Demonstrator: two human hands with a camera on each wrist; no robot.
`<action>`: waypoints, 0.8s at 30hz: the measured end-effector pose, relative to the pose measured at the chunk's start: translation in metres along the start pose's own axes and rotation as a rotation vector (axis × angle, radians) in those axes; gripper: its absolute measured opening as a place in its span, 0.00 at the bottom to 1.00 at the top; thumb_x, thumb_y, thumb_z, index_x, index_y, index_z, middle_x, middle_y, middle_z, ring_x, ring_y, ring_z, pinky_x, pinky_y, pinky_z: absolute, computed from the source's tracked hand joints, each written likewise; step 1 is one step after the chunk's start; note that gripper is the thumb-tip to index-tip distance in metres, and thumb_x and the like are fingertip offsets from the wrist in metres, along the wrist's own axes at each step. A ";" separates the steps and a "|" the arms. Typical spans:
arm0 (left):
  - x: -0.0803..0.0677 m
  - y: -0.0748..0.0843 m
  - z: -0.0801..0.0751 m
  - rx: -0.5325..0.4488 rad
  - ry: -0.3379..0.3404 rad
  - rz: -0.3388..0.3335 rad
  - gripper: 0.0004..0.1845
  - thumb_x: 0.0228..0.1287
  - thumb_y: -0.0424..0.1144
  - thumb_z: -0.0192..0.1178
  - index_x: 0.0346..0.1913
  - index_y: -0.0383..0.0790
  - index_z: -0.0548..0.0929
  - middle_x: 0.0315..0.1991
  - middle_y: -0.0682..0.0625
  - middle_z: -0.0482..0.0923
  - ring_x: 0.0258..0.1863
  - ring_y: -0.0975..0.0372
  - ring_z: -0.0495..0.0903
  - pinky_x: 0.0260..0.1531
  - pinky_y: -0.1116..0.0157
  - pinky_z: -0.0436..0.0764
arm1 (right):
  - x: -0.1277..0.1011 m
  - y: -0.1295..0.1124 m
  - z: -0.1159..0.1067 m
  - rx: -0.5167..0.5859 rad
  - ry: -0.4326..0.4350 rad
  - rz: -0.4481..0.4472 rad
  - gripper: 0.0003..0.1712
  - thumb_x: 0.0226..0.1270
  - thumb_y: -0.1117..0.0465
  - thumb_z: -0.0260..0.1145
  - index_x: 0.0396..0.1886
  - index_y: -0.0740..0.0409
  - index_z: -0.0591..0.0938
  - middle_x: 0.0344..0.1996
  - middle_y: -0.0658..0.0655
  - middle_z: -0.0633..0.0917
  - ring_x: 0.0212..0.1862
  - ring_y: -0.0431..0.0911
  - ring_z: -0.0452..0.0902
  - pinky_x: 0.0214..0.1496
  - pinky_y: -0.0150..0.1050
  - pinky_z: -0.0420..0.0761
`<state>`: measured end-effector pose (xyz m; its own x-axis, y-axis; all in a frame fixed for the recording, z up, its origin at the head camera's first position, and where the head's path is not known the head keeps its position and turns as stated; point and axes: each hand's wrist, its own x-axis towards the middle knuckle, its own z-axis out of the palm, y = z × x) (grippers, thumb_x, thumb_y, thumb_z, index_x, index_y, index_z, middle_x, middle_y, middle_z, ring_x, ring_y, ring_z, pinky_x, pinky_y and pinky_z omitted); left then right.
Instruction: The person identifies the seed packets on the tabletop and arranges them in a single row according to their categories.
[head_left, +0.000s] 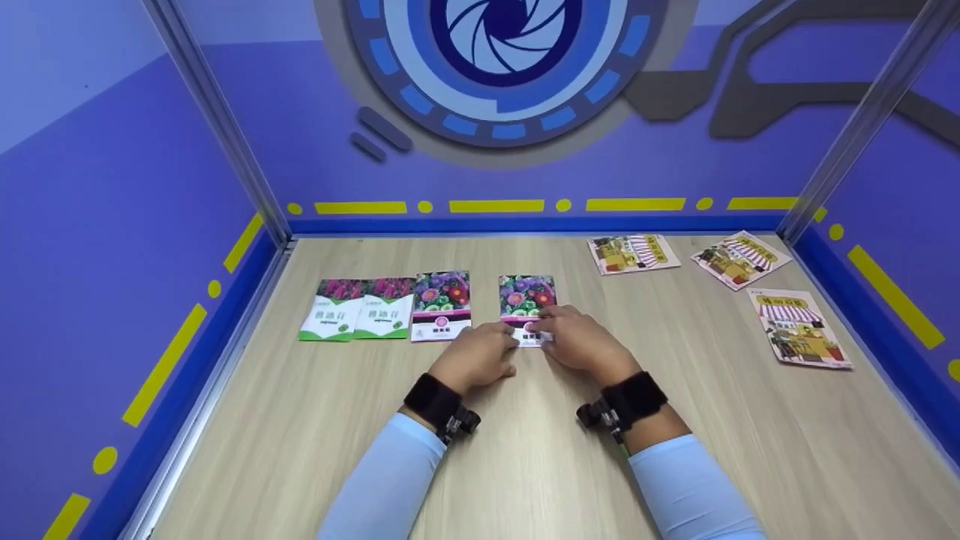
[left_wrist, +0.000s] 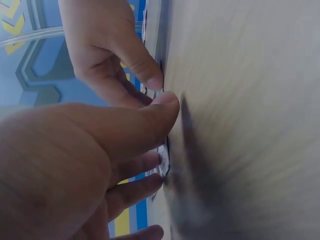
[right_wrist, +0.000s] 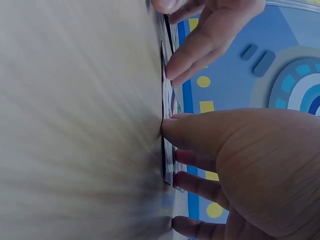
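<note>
A seed packet (head_left: 527,296) printed with purple and red flowers lies on the wooden table in front of both hands. My right hand (head_left: 581,337) pinches its lower right part, with the thumb (right_wrist: 182,131) at the near edge and fingers over the top. At the packet's lower left side rests my left hand (head_left: 476,354), its fingertips touching the edge and its fingers fairly straight. Left of it, a matching flower packet (head_left: 441,304) stands in a row with two green-and-white packets (head_left: 327,311) (head_left: 384,311), placed side by side.
Three pink packets with a striped-awning picture lie at the right: one (head_left: 634,255) at the back, one tilted (head_left: 741,260) near the corner, one (head_left: 801,330) closer in. Blue-purple walls (head_left: 525,180) enclose the table (head_left: 517,465) at the back and sides.
</note>
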<state>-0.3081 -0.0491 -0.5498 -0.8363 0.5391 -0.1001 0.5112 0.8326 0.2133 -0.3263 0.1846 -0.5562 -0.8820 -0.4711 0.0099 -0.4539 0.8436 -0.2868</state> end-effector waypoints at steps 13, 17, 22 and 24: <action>-0.005 -0.014 -0.004 0.024 0.094 -0.113 0.18 0.76 0.52 0.76 0.58 0.45 0.95 0.70 0.48 0.88 0.70 0.50 0.87 0.71 0.42 0.79 | 0.000 -0.007 -0.003 0.003 -0.011 -0.027 0.14 0.79 0.60 0.75 0.59 0.59 0.94 0.64 0.62 0.89 0.68 0.60 0.85 0.75 0.58 0.85; -0.007 -0.016 -0.005 0.035 0.112 -0.132 0.16 0.74 0.52 0.77 0.51 0.43 0.95 0.67 0.48 0.89 0.67 0.51 0.88 0.69 0.42 0.78 | 0.000 -0.011 -0.002 -0.019 -0.036 -0.021 0.18 0.81 0.58 0.74 0.64 0.59 0.93 0.70 0.62 0.87 0.73 0.62 0.82 0.76 0.65 0.83; -0.008 -0.018 -0.006 0.025 0.120 -0.144 0.15 0.74 0.51 0.77 0.48 0.42 0.94 0.61 0.47 0.91 0.63 0.50 0.89 0.67 0.43 0.78 | 0.001 -0.015 -0.001 -0.028 -0.058 -0.004 0.21 0.82 0.57 0.74 0.68 0.57 0.91 0.75 0.61 0.84 0.77 0.63 0.78 0.78 0.69 0.81; -0.008 -0.019 -0.006 0.018 0.117 -0.153 0.14 0.75 0.50 0.77 0.46 0.42 0.93 0.59 0.48 0.91 0.61 0.50 0.89 0.67 0.43 0.78 | 0.001 -0.015 -0.001 -0.036 -0.062 -0.008 0.22 0.82 0.57 0.74 0.70 0.57 0.90 0.76 0.61 0.84 0.78 0.63 0.78 0.77 0.70 0.81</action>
<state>-0.3120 -0.0701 -0.5470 -0.9215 0.3881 -0.0157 0.3786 0.9066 0.1866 -0.3203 0.1714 -0.5511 -0.8693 -0.4919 -0.0473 -0.4661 0.8480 -0.2523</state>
